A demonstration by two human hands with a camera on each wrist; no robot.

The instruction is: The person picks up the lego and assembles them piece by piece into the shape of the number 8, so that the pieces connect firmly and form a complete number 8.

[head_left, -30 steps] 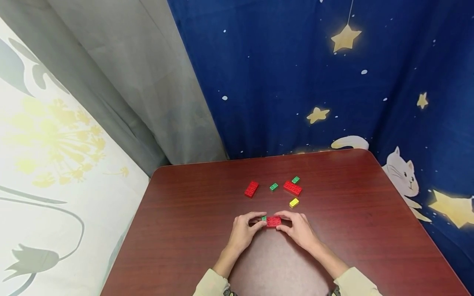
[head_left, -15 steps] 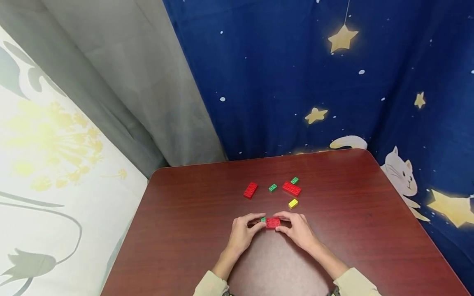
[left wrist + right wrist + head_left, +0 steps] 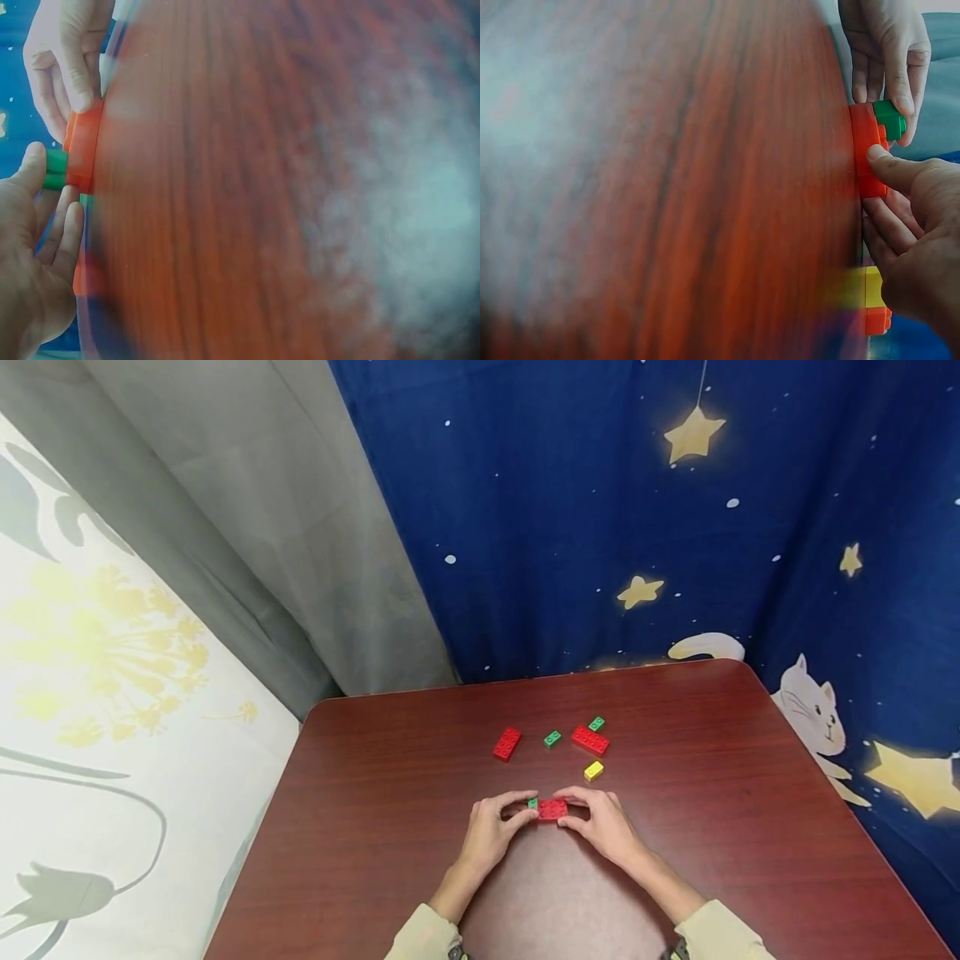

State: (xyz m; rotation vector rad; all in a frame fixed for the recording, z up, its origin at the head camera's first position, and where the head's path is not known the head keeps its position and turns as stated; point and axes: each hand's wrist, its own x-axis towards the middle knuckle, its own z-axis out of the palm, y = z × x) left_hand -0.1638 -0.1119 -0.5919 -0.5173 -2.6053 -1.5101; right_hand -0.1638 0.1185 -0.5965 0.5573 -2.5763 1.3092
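A red building brick lies flat on the table, and a small green brick sits on top of its left end. My left hand pinches the green brick between thumb and fingers; in the left wrist view the thumb presses on the green brick, with fingers beside the red one. From the other side, my right hand grips the right end of the red brick. Studs show on the red brick between the two hands. The right wrist view shows its thumb on the red brick's side.
Beyond the hands lie loose bricks: a red one, a green one, another red one with a green one close behind it, and a yellow one. Curtains hang behind the brown table.
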